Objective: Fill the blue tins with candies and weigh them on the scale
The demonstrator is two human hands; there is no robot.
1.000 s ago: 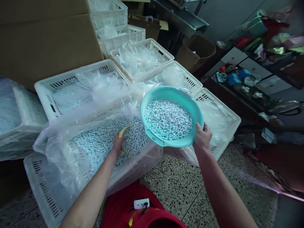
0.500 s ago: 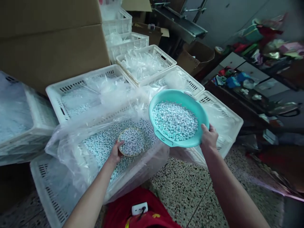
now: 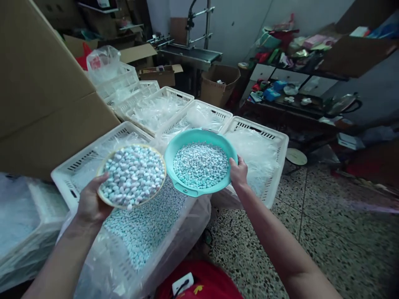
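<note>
The left hand (image 3: 90,203) has its grip closed on a small bowl (image 3: 134,145) heaped with blue and white pellets (image 3: 132,174), at middle left, just beside the teal basin (image 3: 187,191). The right hand (image 3: 238,172) grips the basin's rim. Both hang over a bag-lined white crate (image 3: 77,166) of pellets, with more crates (image 3: 258,137) behind.

left hand (image 3: 90,204), right hand (image 3: 238,172): bare | arms (image 3: 280,249): bare | garment (image 3: 215,279): red, yellow mark (image 3: 198,289) | white box (image 3: 184,280) on it (black cable (image 3: 180,287) attached)

Cardboard boxes (image 3: 46,104) left; cluttered shelf (image 3: 299,70) right; terrazzo floor (image 3: 327,241) below.
</note>
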